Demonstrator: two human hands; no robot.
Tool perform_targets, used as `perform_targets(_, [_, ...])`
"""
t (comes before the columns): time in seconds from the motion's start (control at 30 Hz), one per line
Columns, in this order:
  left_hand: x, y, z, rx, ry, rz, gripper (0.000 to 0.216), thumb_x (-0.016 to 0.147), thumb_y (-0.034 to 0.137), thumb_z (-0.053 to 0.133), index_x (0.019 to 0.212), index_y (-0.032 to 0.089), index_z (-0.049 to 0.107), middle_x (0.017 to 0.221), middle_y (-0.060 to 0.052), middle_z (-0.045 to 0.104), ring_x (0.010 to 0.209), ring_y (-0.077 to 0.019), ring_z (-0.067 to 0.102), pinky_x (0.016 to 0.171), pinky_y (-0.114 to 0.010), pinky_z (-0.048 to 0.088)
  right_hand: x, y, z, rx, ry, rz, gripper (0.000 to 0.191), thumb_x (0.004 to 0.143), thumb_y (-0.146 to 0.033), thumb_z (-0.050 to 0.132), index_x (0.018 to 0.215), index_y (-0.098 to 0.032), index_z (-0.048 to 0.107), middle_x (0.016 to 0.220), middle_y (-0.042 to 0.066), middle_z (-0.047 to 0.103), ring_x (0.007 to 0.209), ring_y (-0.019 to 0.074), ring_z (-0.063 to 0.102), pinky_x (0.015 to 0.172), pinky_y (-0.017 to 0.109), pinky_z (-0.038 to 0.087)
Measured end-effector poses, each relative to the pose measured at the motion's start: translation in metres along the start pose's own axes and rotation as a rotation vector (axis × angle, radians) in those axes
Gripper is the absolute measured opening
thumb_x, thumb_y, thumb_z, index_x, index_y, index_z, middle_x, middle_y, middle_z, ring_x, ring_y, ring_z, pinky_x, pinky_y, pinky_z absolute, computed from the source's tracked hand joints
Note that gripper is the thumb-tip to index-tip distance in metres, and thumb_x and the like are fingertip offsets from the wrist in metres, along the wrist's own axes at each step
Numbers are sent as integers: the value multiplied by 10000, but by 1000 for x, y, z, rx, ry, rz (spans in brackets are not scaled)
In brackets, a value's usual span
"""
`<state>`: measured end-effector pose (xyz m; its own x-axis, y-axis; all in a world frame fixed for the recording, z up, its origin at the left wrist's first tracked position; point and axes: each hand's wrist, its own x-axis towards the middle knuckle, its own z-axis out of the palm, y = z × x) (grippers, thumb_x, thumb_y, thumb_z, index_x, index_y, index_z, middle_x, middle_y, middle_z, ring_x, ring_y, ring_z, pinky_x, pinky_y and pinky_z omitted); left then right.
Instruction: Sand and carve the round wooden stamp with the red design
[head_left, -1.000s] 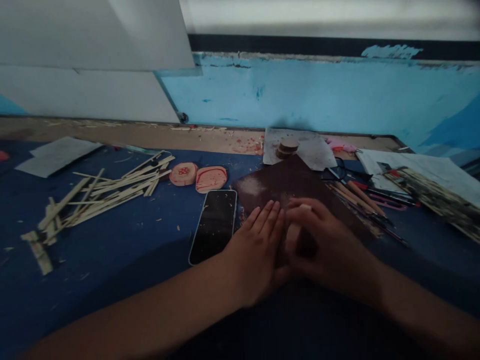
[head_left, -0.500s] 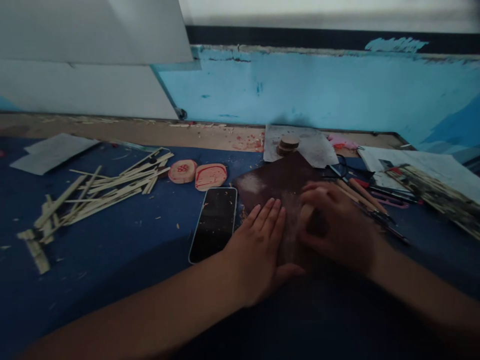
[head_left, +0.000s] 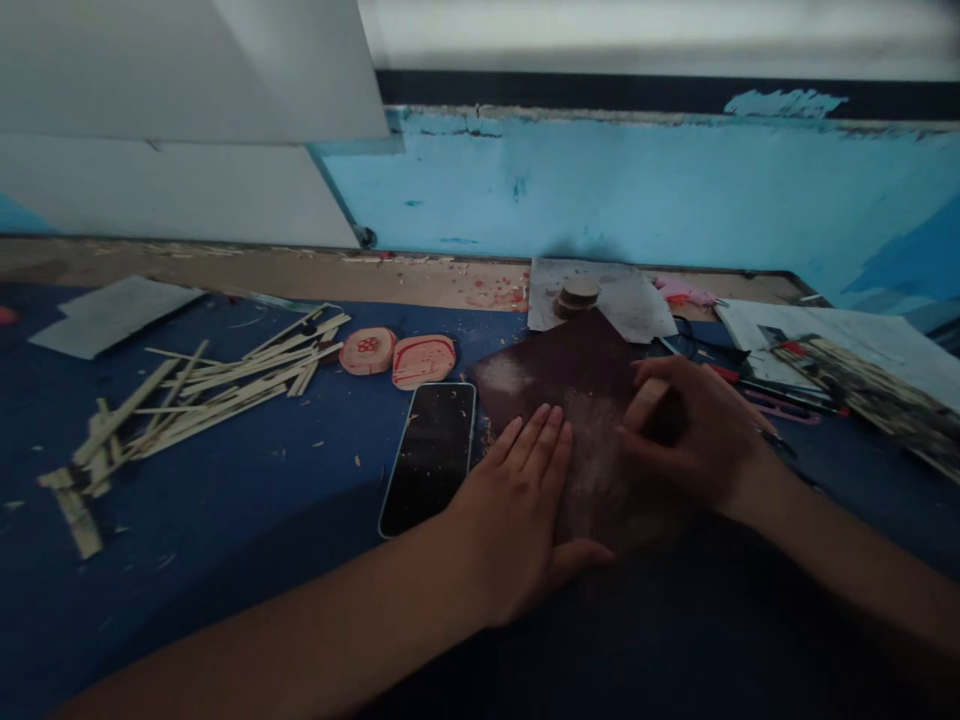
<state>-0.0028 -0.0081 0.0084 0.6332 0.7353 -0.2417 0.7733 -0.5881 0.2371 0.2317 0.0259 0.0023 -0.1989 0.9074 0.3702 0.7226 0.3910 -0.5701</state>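
My left hand (head_left: 517, 510) lies flat, fingers together and stretched out, pressing the near left part of a dark brown sheet of sandpaper (head_left: 570, 370) on the blue table. My right hand (head_left: 694, 435) is closed round a small pale wooden piece (head_left: 645, 402) and holds it down against the sandpaper, to the right of my left hand. A streak of pale dust (head_left: 592, 465) marks the sheet between the two hands.
A black phone (head_left: 429, 455) lies just left of my left hand. Two round wooden pieces with red marks (head_left: 396, 355), a heap of thin wooden sticks (head_left: 202, 385), stacked wooden discs (head_left: 576, 297) on paper, carving tools (head_left: 757, 395) and papers (head_left: 847, 345) lie around.
My right hand has slid the wooden piece away from me and to the right across the sandpaper, leaving more dust. My left hand has stayed in place.
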Motion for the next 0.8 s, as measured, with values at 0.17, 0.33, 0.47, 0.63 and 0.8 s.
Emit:
perform_targets(0.17, [0,-1,-1,-34,21,29,1051,953,793,356,1639,31,123,1708,-185,-36,1603,-302,-56,1315,-492,62,9,-2,-8,894,-152,355,475,817,-349,679,1242,-317,469,1327,112,706,1264,345,664,1066,595,524])
perform_targets(0.33, [1,2,-9,-122,132,48,937,975,732,412,1586,26,328,1691,-230,249,1592,-362,174,1297,-551,120,2,-25,-9,1138,-316,438,589,832,-395,559,1391,-274,415,1388,163,682,1261,370,665,1096,676,480])
perform_targets(0.47, [0,7,-18,-241,307,75,531,1007,588,477,1191,131,678,1263,-148,685,1222,-314,604,1117,-514,409,2,-28,-11,1135,-297,447,632,836,-399,555,1440,-275,415,1405,150,674,1244,366,678,1086,686,483])
perform_targets(0.63, [-3,10,-22,-462,390,70,465,977,610,524,947,183,705,895,-70,707,864,-254,644,805,-422,472,0,-36,-12,1219,-305,489,595,815,-418,616,1378,-288,475,1442,149,648,1314,360,627,1123,667,448])
perform_targets(0.8, [-4,14,-26,-914,228,62,464,898,658,658,1106,248,718,921,3,752,779,-182,664,672,-302,456,-12,-36,-12,1155,-340,384,552,787,-434,726,1300,-341,542,1508,85,601,1429,336,517,1163,616,419])
